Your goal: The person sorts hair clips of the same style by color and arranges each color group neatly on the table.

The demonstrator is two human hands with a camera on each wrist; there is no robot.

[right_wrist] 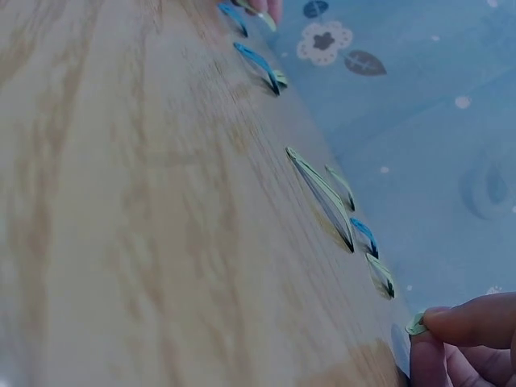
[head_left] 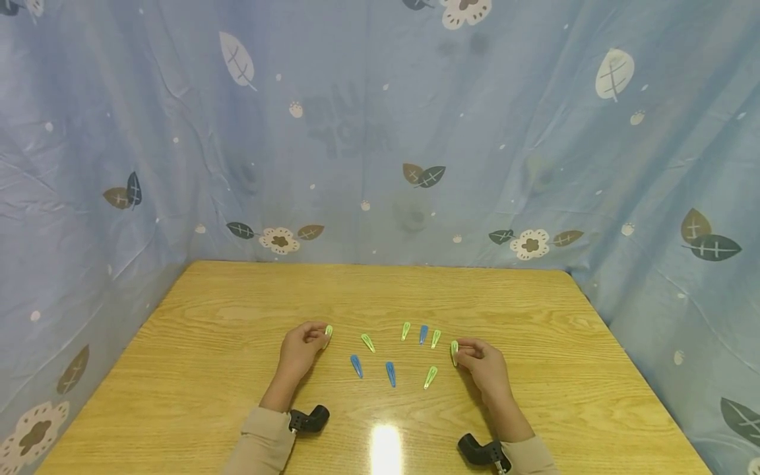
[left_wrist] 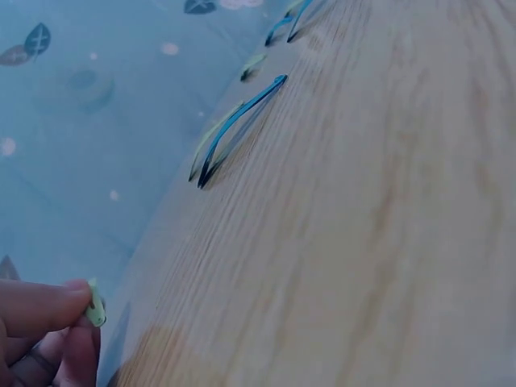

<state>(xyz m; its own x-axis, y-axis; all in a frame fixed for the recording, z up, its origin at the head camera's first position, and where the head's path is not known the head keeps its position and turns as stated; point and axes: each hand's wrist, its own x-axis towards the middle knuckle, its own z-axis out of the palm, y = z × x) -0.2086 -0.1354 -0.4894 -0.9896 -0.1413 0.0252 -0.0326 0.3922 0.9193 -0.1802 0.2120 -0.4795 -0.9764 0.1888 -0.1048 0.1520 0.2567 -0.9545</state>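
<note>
My left hand (head_left: 299, 348) pinches a green snap hair clip (head_left: 328, 332) between thumb and fingers, left of the other clips. On the opposite side, my right hand (head_left: 485, 369) holds another green hair clip (head_left: 454, 353) upright by its edge. Between the hands lie loose clips: a blue hair clip (head_left: 356, 366) near the left hand, a second blue clip (head_left: 390, 374) in the middle, and a third blue clip (head_left: 424, 334) farther back. Green clips lie among them, one green clip (head_left: 430, 377) nearest the right hand. In both wrist views the pinching thumb partly covers the held clip.
The wooden table (head_left: 208, 396) reaches back to a blue patterned curtain (head_left: 362, 132) that hangs along the back and both sides. Black wrist mounts (head_left: 310, 419) sit at both cuffs. A bright glare spot (head_left: 386, 448) shows at the near edge.
</note>
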